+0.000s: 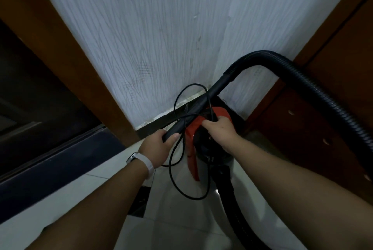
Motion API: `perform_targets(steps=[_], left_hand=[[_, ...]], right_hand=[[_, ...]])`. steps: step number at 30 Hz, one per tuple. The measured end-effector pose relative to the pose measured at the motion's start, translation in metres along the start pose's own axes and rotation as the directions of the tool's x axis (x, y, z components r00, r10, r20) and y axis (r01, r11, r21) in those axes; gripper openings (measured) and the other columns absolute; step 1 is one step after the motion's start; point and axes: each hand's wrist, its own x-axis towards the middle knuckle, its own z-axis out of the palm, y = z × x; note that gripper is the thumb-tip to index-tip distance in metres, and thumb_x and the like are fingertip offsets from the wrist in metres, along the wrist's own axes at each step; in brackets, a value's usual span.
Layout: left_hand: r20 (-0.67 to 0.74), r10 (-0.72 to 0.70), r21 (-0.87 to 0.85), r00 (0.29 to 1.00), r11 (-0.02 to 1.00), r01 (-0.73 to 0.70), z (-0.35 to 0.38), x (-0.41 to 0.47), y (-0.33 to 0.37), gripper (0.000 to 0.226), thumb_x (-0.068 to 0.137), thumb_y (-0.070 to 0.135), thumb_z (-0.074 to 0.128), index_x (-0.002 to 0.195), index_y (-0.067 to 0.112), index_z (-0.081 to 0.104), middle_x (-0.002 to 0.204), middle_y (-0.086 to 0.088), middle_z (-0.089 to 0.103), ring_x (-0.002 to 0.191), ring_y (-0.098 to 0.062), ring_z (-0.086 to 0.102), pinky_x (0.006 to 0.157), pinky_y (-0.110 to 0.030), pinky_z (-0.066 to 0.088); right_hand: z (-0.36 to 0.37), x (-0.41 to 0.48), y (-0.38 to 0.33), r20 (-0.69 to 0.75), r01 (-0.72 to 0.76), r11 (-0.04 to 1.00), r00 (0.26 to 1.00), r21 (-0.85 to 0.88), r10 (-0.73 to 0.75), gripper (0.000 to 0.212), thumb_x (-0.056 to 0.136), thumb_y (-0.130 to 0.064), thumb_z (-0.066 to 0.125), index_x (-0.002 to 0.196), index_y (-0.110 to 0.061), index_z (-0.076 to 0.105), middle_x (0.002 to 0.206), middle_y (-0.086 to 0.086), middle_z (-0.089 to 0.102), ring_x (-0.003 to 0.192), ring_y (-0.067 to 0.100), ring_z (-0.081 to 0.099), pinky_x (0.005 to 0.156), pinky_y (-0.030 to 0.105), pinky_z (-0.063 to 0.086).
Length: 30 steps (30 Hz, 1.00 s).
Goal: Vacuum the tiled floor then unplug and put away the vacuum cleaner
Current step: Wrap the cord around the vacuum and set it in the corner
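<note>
Vacuum cleaner (214, 149), a canister type with a red lid, standing on the tiled floor (181, 219) in the corner where the white textured wall (141, 28) meets a wooden cabinet (312, 128); I judge this to be its storage spot, so the task looks to be at the putting-away stage. My left hand (159, 145) is closed around the lower end of the rigid black wand (201, 104), which slants up across the lid, probably so it does not tip while the machine is settled. My right hand (221, 130) curls down onto the top of the canister, gripping there; whether the fingers hold a carrying handle, the cord, or both, I cannot tell. The power cord (171, 169) hangs in loose loops over the wand and down beside the canister, gathered but not wound; its plug is not visible. The ribbed hose (323, 92) arches from the wand's upper end out to the right, close in front of the cabinet. A brown door frame (60, 48) borders the wall on the left. The slack loops could snag on the wand or drop underfoot.
</note>
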Motion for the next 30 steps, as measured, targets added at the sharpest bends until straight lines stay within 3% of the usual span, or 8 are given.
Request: perform_targets(steps=[6,9,11,13,16,21,24,30], left_hand=[[-0.012,-0.001,0.035,1.0,0.999,0.002,-0.01,-0.005,-0.005,0.035,0.093,0.055,0.05,0.089,0.022,0.059,0.071,0.001,0.061,0.065,-0.014,0.058,0.056,-0.031,0.043],[-0.017,0.001,0.047,1.0,0.999,0.0,-0.018,-0.007,-0.011,0.035,0.094,0.055,0.047,0.091,0.022,0.057,0.071,0.001,0.059,0.065,-0.016,0.056,0.053,-0.029,0.036],[-0.028,0.003,0.035,1.0,0.999,-0.002,-0.025,-0.007,-0.012,0.036,0.094,0.055,0.047,0.091,0.021,0.057,0.074,0.001,0.06,0.069,-0.018,0.057,0.055,-0.029,0.036],[-0.027,0.007,0.016,1.0,1.0,-0.006,-0.031,-0.007,-0.013,0.036,0.094,0.055,0.048,0.092,0.021,0.059,0.076,0.001,0.062,0.071,-0.017,0.058,0.056,-0.029,0.038],[-0.037,0.012,-0.028,0.999,1.0,-0.013,-0.038,-0.01,-0.01,0.031,0.094,0.053,0.05,0.088,0.024,0.059,0.074,0.002,0.063,0.069,-0.015,0.059,0.055,-0.028,0.039],[-0.078,-0.025,-0.23,0.997,0.973,0.006,-0.056,-0.017,0.0,0.045,0.094,0.059,0.043,0.078,0.022,0.064,0.077,-0.003,0.067,0.075,-0.02,0.063,0.074,-0.04,0.052],[-0.088,-0.001,-0.339,0.996,0.94,-0.029,-0.07,-0.025,0.014,0.054,0.091,0.065,0.04,0.077,0.021,0.067,0.079,-0.006,0.07,0.076,-0.021,0.065,0.072,-0.036,0.052],[-0.076,0.089,-0.629,0.993,0.768,-0.117,-0.102,-0.038,0.055,0.037,0.099,0.038,0.048,0.084,0.016,0.073,0.074,0.008,0.074,0.07,-0.001,0.066,0.059,-0.01,0.048]], right_hand=[[-0.016,0.018,0.006,0.157,0.066,0.972,0.987,-0.227,-0.03,0.096,0.041,-0.078,0.079,0.117,-0.023,0.062,0.108,-0.007,0.07,0.1,0.013,0.067,0.092,0.035,0.056],[-0.025,-0.002,-0.013,0.199,0.169,0.899,0.975,-0.405,-0.094,0.103,0.06,-0.073,0.075,0.144,-0.024,0.039,0.134,-0.008,0.042,0.128,0.012,0.042,0.111,0.035,0.038],[-0.026,-0.01,-0.025,0.176,0.246,0.859,0.967,-0.448,-0.186,0.1,0.074,-0.067,0.068,0.152,-0.02,0.026,0.148,0.003,0.032,0.138,0.02,0.034,0.114,0.036,0.033],[-0.021,-0.013,-0.037,0.101,0.288,0.901,0.958,-0.325,-0.27,0.083,0.083,-0.06,0.063,0.149,-0.016,0.036,0.142,0.003,0.044,0.13,0.018,0.045,0.109,0.033,0.038],[-0.008,-0.014,-0.062,0.076,0.199,0.979,0.978,-0.03,-0.197,0.061,0.089,-0.058,0.054,0.134,-0.017,0.052,0.119,0.0,0.061,0.11,0.017,0.06,0.099,0.035,0.048],[0.01,-0.015,-0.102,0.134,0.067,0.937,0.984,0.344,-0.119,0.024,0.1,-0.037,0.051,0.112,-0.017,0.057,0.113,0.008,0.065,0.098,0.022,0.066,0.082,0.035,0.056],[0.011,-0.023,-0.126,0.169,0.053,0.877,0.974,0.477,-0.15,0.023,0.1,-0.034,0.052,0.113,-0.014,0.056,0.11,0.012,0.065,0.097,0.026,0.067,0.081,0.04,0.059],[0.0,-0.042,-0.165,0.07,0.258,0.846,0.942,0.467,-0.327,0.038,0.1,-0.041,0.048,0.126,-0.013,0.051,0.11,0.007,0.062,0.103,0.024,0.066,0.078,0.037,0.06]])
